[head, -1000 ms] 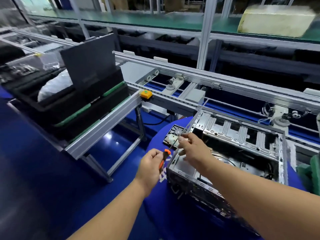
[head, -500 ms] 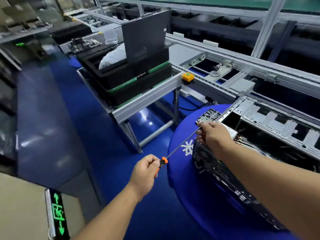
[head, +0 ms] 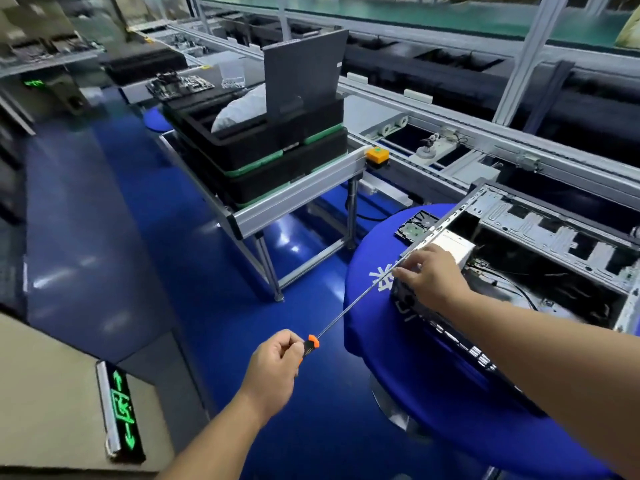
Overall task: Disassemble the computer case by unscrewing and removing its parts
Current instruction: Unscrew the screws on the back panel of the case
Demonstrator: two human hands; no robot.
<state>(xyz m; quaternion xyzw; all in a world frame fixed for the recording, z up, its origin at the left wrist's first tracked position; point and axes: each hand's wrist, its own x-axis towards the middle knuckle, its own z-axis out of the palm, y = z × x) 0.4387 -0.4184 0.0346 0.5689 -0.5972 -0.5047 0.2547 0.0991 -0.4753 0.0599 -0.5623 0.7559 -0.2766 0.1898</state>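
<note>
An open metal computer case lies on its side on a round table under a blue cloth at the right. My left hand grips the orange-and-black handle of a long thin screwdriver. Its shaft runs up and right to the case's near left corner. There my right hand pinches the shaft near its tip, against the case's edge. A white box-shaped part sits inside the case just behind my right hand. A removed flat part lies on the cloth beyond the case.
Stacked black trays with a dark panel and a white bag sit on an aluminium stand at centre. A conveyor line with an orange button runs behind. Blue floor lies to the left, with a green exit sign low at the left.
My left hand has drawn back and down from the case, so the screwdriver's long shaft now shows between my hands. My view has swung left and down; my right hand stays at the case corner.
</note>
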